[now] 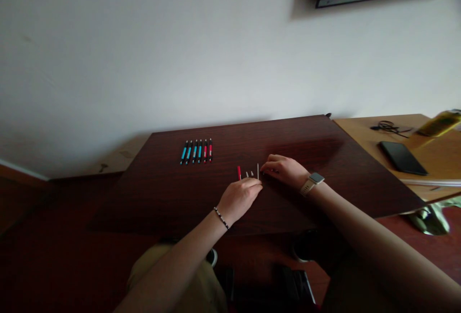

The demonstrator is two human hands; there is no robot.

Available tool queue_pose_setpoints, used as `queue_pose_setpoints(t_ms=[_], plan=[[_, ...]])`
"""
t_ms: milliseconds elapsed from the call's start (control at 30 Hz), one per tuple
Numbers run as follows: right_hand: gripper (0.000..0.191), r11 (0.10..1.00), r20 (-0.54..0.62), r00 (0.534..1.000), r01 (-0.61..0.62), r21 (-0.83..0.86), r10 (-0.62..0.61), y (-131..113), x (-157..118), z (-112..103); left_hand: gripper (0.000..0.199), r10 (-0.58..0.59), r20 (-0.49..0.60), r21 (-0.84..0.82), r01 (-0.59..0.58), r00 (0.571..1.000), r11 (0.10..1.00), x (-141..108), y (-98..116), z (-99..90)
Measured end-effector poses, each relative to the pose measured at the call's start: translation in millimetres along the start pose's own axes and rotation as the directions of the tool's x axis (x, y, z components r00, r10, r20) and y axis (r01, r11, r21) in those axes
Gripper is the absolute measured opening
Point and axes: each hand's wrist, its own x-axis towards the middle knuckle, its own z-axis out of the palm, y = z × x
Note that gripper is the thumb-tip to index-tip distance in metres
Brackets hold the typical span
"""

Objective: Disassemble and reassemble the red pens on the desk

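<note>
My left hand (240, 199) rests low over the dark table, fingers pressed together, their tips by the lower end of a thin white pen refill (258, 171). Just beyond its knuckles lie a red pen barrel (238, 172) and two small pale pen parts, a tip (247, 174) and another small piece (252, 173). On the other side of the refill, my right hand (283, 169) has its fingers curled down at the tabletop. Whatever is between its fingertips is too small to make out. The left fingers partly hide the near ends of the parts.
Several blue-and-black pens (191, 152) and two red-and-black pens (208, 150) lie in a row at the left of the dark table (151, 183). A lighter table at right bears a phone (402, 157), a cable (389, 127) and a yellow item (441, 123). A wall stands behind.
</note>
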Motion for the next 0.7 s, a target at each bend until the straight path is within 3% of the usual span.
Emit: queue_pose_setpoints(t_ms=[333,700], plan=[[0.021,0.988,-0.024,0.99,-0.139,-0.068,0.137,4.8,0.8,-0.3,0.019,0.058,-0.01,-0.033,-0.059,0.998,0.998,-11.3,1.2,-3.4],[0.022,0.989,-0.033,0.992,-0.127,-0.071,0.125,6.2,4.7,4.0,0.021,0.082,0.017,-0.036,-0.081,0.996,0.996,-18.4,1.6,-5.8]])
